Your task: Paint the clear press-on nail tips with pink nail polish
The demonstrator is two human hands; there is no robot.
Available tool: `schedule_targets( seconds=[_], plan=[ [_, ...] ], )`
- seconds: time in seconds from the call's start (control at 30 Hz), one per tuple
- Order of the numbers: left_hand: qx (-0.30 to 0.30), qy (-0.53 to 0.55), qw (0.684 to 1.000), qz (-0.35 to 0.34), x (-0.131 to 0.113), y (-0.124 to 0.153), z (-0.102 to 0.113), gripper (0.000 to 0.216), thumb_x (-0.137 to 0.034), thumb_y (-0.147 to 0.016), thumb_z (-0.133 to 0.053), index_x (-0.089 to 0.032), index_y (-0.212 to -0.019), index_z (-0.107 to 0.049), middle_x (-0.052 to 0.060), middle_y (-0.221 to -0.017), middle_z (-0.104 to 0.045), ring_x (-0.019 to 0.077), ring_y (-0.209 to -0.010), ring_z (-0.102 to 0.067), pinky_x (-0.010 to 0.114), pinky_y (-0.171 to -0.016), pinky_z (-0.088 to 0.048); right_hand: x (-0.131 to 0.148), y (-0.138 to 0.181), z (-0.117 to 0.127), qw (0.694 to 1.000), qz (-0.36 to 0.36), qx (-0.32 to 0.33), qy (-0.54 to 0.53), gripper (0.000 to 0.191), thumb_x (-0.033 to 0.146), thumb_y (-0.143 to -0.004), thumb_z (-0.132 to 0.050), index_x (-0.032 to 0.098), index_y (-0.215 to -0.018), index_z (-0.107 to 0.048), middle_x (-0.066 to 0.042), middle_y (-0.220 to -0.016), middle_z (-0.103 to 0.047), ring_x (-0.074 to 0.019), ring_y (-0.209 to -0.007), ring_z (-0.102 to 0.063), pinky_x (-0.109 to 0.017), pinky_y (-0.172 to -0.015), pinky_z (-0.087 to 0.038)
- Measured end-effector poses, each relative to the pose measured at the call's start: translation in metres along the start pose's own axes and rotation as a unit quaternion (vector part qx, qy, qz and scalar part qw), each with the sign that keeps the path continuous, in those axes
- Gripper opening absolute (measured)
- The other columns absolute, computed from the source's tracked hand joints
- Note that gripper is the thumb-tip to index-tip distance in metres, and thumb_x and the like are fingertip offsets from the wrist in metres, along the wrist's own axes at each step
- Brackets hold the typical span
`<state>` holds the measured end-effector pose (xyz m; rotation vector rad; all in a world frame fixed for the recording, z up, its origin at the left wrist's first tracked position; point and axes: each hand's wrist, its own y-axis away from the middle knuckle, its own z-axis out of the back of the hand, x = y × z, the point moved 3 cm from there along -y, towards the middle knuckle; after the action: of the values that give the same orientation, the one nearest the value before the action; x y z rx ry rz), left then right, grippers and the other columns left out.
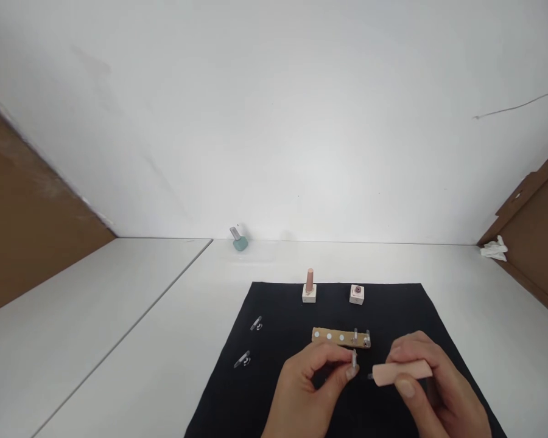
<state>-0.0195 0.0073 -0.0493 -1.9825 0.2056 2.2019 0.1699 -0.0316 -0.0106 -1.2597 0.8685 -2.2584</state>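
My left hand (315, 383) pinches a small clear nail tip (354, 360) upright between thumb and fingers. My right hand (432, 380) is closed around the pink cap of a nail polish brush (402, 371), whose dark bristle end points left at the nail tip, with a small gap between them. Just beyond my left hand lies a cardboard strip (319, 335) with three white dots. Two more clear pieces (361, 336) stand at its right end. An uncapped nail polish bottle (357, 294) sits farther back, its dark neck facing up.
A second pink-capped polish bottle (309, 286) stands on the black mat (283, 310). Two loose clear nail tips (242, 359) lie at the mat's left. A teal bottle (240, 243) rests by the white wall, and crumpled white tissue (494, 249) lies at the far right.
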Motion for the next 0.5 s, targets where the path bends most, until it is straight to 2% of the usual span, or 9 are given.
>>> schedule_targets(
  seconds=[0.1,0.27,0.37,0.5],
  plan=[
    [-0.003,-0.017,1.0,-0.008,-0.001,0.002,-0.003,0.009,-0.021,-0.082,-0.076,-0.027,-0.081,-0.083,0.0,-0.081,-0.081,0.0209,-0.078,-0.074,0.025,-0.074,-0.056,0.004,-0.003,-0.003,1.0,0.001,0.013,-0.026,0.011,0.035,-0.105,-0.056,0.025,-0.103,-0.061,-0.002,-0.077,-0.066,-0.0169,-0.064,-0.067,-0.024,-0.057,-0.054],
    [-0.019,-0.023,0.999,-0.032,-0.007,0.006,-0.006,0.012,-0.021,-0.082,-0.075,-0.026,-0.071,-0.079,-0.001,-0.072,-0.077,0.0193,-0.069,-0.07,0.024,-0.069,-0.055,0.009,-0.005,-0.006,0.998,-0.062,-0.009,-0.024,0.019,0.038,-0.106,-0.053,0.025,-0.093,-0.06,-0.001,-0.073,-0.064,-0.0169,-0.063,-0.064,-0.026,-0.057,-0.05],
    [-0.028,-0.017,0.999,-0.041,-0.01,0.008,-0.008,0.014,-0.019,-0.082,-0.074,-0.026,-0.07,-0.079,-0.001,-0.072,-0.077,0.0191,-0.068,-0.069,0.025,-0.07,-0.055,0.011,-0.008,-0.006,0.998,-0.052,0.01,-0.022,0.019,0.037,-0.105,-0.056,0.025,-0.091,-0.059,0.0,-0.07,-0.063,-0.0157,-0.058,-0.061,-0.026,-0.054,-0.049],
    [-0.007,-0.022,0.998,-0.061,-0.01,0.011,-0.011,0.015,-0.019,-0.083,-0.074,-0.028,-0.072,-0.081,0.001,-0.074,-0.078,0.0199,-0.067,-0.071,0.026,-0.068,-0.056,0.008,-0.013,-0.002,0.998,-0.048,0.045,0.018,0.012,0.029,-0.101,-0.059,0.025,-0.089,-0.059,0.001,-0.07,-0.065,-0.0149,-0.056,-0.063,-0.024,-0.052,-0.051]
  ],
)
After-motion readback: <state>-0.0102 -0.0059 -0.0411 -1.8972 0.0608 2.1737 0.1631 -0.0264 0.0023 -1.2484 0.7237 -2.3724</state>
